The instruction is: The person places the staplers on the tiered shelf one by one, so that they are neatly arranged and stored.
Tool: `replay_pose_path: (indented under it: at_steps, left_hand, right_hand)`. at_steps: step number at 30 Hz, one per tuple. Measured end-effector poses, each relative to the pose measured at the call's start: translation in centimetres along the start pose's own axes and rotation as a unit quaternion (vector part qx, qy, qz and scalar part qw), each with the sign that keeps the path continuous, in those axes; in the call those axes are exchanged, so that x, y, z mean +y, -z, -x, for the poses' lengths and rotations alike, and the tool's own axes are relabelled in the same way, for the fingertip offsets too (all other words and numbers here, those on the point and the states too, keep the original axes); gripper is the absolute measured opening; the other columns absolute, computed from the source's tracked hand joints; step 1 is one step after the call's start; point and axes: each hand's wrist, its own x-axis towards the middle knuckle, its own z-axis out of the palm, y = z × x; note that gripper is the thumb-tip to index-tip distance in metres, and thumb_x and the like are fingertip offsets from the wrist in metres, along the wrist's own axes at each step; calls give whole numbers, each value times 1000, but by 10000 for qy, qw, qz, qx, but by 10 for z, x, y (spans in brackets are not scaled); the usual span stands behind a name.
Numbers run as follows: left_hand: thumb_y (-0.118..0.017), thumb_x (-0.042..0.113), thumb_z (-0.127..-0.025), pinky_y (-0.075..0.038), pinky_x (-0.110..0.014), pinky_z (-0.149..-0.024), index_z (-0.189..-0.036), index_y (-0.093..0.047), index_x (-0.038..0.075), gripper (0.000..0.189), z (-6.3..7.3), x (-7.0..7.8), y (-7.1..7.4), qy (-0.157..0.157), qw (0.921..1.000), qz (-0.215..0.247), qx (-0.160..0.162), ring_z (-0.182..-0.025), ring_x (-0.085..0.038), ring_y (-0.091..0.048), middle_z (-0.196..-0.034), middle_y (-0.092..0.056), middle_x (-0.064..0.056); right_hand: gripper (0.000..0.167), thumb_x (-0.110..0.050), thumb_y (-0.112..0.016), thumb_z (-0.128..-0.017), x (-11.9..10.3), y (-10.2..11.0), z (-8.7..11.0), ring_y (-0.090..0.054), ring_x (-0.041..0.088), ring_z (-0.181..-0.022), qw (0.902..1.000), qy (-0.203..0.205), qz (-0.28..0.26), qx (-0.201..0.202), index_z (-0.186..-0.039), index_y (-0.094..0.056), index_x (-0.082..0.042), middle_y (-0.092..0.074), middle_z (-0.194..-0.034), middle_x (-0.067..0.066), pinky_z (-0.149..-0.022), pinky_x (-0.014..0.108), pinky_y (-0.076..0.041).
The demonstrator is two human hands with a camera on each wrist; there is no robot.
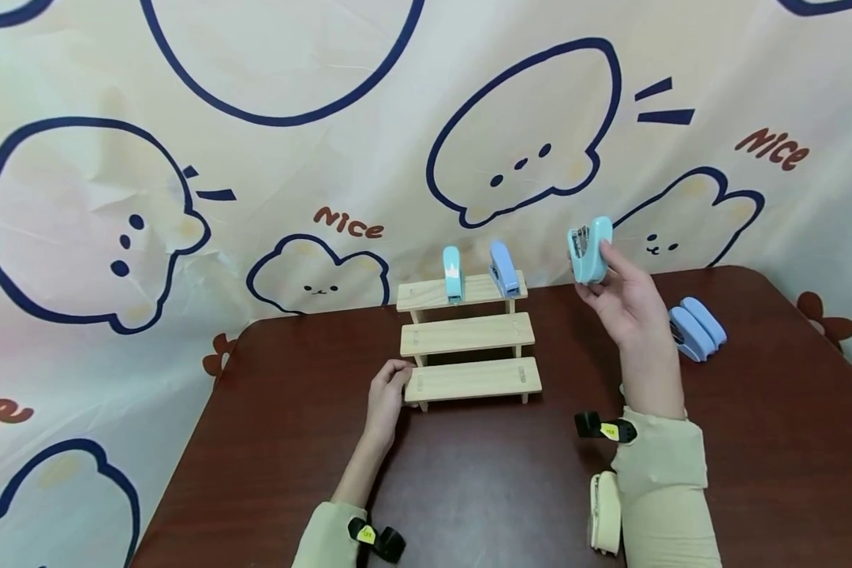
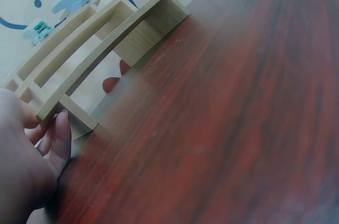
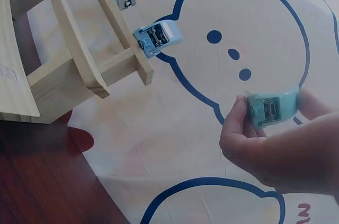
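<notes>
My right hand [image 1: 633,304] holds a teal stapler [image 1: 590,251] in the air, to the right of a three-step wooden rack [image 1: 467,338]. In the right wrist view, fingers and thumb pinch that stapler [image 3: 274,108] at its two ends. At the rack's lowest step, my left hand [image 1: 389,398] grips the left end, with the thumb under the board in the left wrist view. On the top step stand a teal stapler [image 1: 453,274] and, to its right, a blue stapler [image 1: 503,268].
Two blue staplers [image 1: 697,328] lie side by side on the brown table [image 1: 511,481], right of my right wrist. A cream stapler [image 1: 605,513] lies beside my right sleeve. A printed cloth [image 1: 341,173] hangs behind the table.
</notes>
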Motion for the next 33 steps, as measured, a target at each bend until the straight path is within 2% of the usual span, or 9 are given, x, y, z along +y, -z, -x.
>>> replay_pose_path:
  at_steps: [3, 6, 11, 17, 20, 22, 27, 30, 33]
  left_hand:
    - [-50, 7, -105, -52, -30, -58, -108, -66, -8, 21, 7, 14, -1, -22, 10000, -18, -48, -66, -16, -55, -96, -63, -10]
    - [-50, 6, -105, -51, -29, -58, -108, -65, -9, 21, 14, 26, 0, -94, 9999, -13, -55, -66, -14, -54, -95, -63, -10]
    - [-51, 7, -105, -51, -29, -59, -109, -65, -9, 22, 15, 30, -1, -93, 9999, 45, -63, -67, -14, -54, -94, -62, -9]
    - [-51, 7, -105, -51, -29, -58, -109, -66, -8, 22, 13, 23, -1, -75, 9999, 42, -78, -67, -15, -55, -94, -63, -10]
    - [-51, 7, -104, -51, -29, -58, -109, -66, -8, 21, 13, 22, -1, -65, 10000, 24, -36, -68, -15, -55, -97, -63, -11]
    - [-51, 7, -104, -51, -28, -57, -108, -66, -7, 21, 14, 22, -1, -73, 10000, 27, -19, -67, -15, -55, -98, -63, -11]
    - [-51, 8, -104, -51, -28, -57, -107, -65, -7, 21, 14, 22, -1, -105, 9999, 47, 0, -67, -14, -55, -96, -63, -10]
    - [-51, 7, -104, -51, -29, -58, -108, -65, -8, 21, 14, 23, -1, -81, 9999, 69, -28, -67, -14, -55, -95, -63, -9]
    - [-51, 6, -104, -51, -29, -58, -109, -66, -8, 21, 13, 25, -1, -47, 10000, 59, -35, -67, -14, -55, -96, -63, -9]
  right_hand:
    - [82, -22, -67, -102, 1, -2, 2, -25, 22, -145, 9991, 51, 422, -53, -167, -16, -25, -10, -171, -1, -119, 33, -23]
    - [80, -21, -66, -103, 4, -6, 4, -21, 23, -145, 9961, 138, 854, -153, -167, -18, -20, -9, -171, 2, -120, 35, -22]
    - [77, -20, -65, -103, 8, -11, 6, -21, 27, -146, 9909, 267, 1309, -149, -166, -20, -15, -10, -171, 7, -120, 40, -24]
    - [76, -16, -63, -104, 12, -12, 7, -22, 30, -149, 9877, 285, 1537, -92, -166, -20, -9, -11, -171, 11, -123, 44, -20]
    - [76, -12, -65, -103, 14, -13, 7, -24, 30, -148, 9863, 262, 1628, -60, -165, -22, -9, -11, -171, 11, -121, 42, -24]
    - [76, -9, -65, -102, 14, -14, 7, -25, 30, -148, 9850, 262, 1706, -82, -165, -23, -9, -12, -171, 11, -118, 39, -31]
    - [74, -8, -64, -103, 17, -19, 9, -32, 30, -146, 9795, 307, 1974, -274, -164, -23, -5, -15, -170, 14, -97, 26, -53]
    - [73, -9, -63, -103, 20, -21, 10, -42, 27, -140, 9782, 352, 1996, -456, -164, -22, -3, -18, -168, 17, -92, 25, -56]
    - [71, -7, -61, -104, 22, -24, 12, -60, 23, -125, 9794, 409, 1865, -658, -163, -22, 0, -22, -164, 21, -96, 31, -54]
